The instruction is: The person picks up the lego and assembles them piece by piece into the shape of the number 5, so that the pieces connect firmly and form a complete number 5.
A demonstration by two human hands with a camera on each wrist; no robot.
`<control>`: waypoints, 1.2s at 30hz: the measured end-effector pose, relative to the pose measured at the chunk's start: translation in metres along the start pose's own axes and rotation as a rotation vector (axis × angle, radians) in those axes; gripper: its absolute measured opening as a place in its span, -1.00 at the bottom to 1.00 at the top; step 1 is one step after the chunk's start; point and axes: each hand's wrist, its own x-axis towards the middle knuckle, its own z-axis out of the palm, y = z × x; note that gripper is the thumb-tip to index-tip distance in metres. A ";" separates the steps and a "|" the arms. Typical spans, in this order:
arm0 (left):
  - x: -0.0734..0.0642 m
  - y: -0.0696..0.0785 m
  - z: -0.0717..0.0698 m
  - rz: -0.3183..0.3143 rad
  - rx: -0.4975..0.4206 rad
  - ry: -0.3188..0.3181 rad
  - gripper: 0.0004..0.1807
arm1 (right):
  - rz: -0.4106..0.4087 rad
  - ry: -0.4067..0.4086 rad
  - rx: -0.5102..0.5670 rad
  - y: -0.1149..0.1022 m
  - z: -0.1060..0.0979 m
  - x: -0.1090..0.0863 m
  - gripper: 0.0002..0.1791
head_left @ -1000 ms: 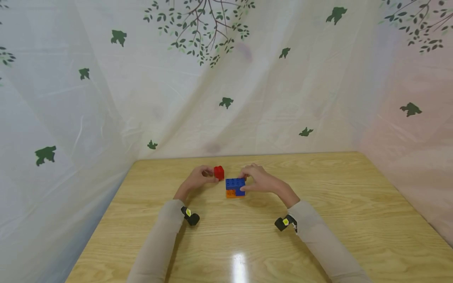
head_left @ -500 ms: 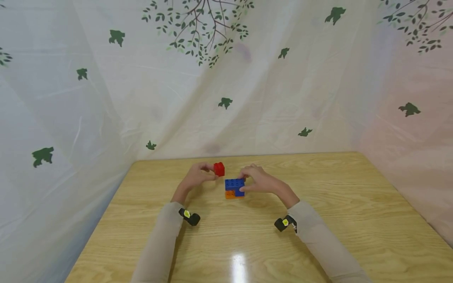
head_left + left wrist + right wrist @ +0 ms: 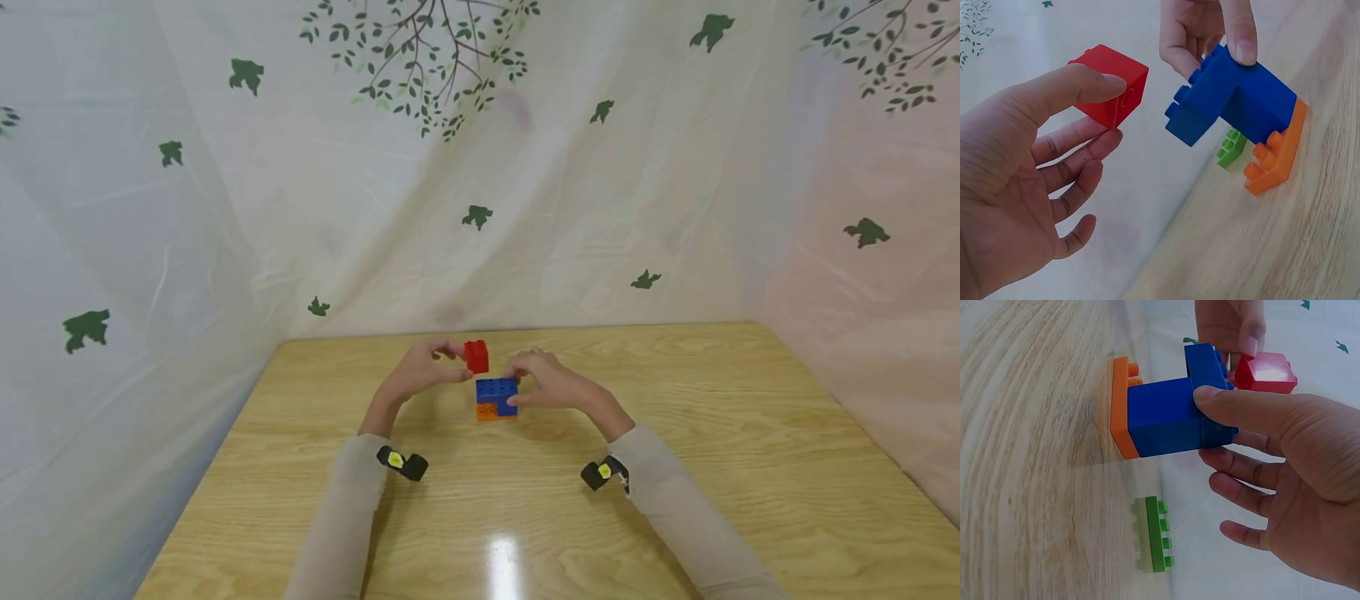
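My left hand [image 3: 420, 367] pinches a red toy brick [image 3: 476, 357] between thumb and fingers, above the table and near the top left of a small stack. In the left wrist view the red brick [image 3: 1110, 81] is apart from the stack. The stack has an orange studded base brick [image 3: 1120, 419], a blue block [image 3: 1163, 419] on it, and a longer blue brick [image 3: 1204, 103] on top that overhangs one side. My right hand [image 3: 551, 379] grips the blue top of the stack from the right, thumb in front. The orange base rests on the table.
A thin green studded brick [image 3: 1156, 534] lies on the wooden table [image 3: 675, 417] behind the stack; in the head view it is hidden. A printed white curtain [image 3: 375, 208] rises along the table's far edge and sides.
My left hand has lifted the red brick off the table and brought it slightly right, toward the top of the stack. My right hand and the stack stay in place.
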 end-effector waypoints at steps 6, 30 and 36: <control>-0.005 0.008 0.000 0.017 -0.018 -0.041 -0.71 | 0.025 -0.009 0.008 -0.001 0.000 0.000 -0.74; -0.012 0.022 0.006 0.014 -0.068 -0.111 -0.76 | 0.053 -0.030 0.021 0.005 0.002 0.003 -0.72; -0.014 0.027 0.006 0.028 -0.052 -0.118 -0.76 | 0.047 -0.031 0.014 0.005 0.002 0.003 -0.73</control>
